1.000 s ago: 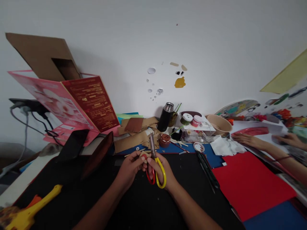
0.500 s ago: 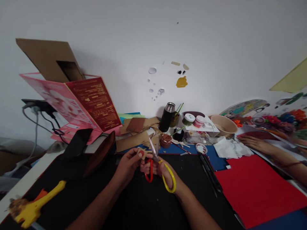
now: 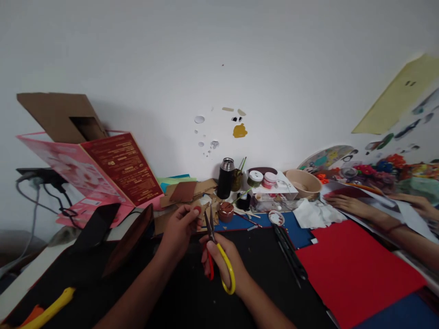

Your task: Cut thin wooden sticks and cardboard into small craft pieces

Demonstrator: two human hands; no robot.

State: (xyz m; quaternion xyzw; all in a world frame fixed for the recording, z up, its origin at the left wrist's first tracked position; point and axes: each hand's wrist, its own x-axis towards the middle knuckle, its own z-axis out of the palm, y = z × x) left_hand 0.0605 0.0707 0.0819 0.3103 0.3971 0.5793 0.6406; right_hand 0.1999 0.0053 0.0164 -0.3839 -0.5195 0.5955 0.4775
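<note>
My right hand (image 3: 224, 260) grips scissors (image 3: 219, 258) with one red and one yellow handle loop, blades pointing up and away over the black mat (image 3: 192, 297). My left hand (image 3: 180, 228) pinches a small brown cardboard piece (image 3: 199, 211) just left of the blade tips. The blades stand slightly apart beside that piece.
Cardboard scraps (image 3: 185, 192), a black flask (image 3: 225, 178), paint jars (image 3: 262, 179) and a bowl (image 3: 303, 183) crowd the back. A red sheet (image 3: 356, 269) lies right, where another person's hands (image 3: 343, 203) rest. A pink-red folded carton (image 3: 103, 169) stands left, a yellow tool (image 3: 51, 310) near left.
The view tilted upward, so everything sits lower. My left hand lifted the cardboard piece up and away from the scissors, and my right hand drew the scissors slightly down.
</note>
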